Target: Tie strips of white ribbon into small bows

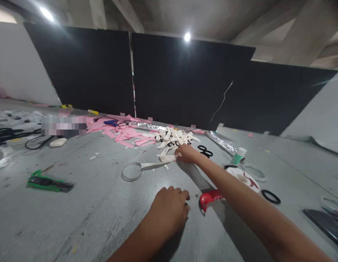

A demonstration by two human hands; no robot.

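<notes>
Bare worktop is left open left of the left hand. Passage beyond the right hand is blocked by white strips; red-handled scissors lie between the hands.

— What did the person wear on the arms?

— Nothing showed. Both forearms were bare as far up as the view reached, with no sleeve or cuff.

— And the hands?

— The left hand and the right hand were bare too: no gloves, rings, watch or bands. The fingers looked slim, the nails short.
</notes>
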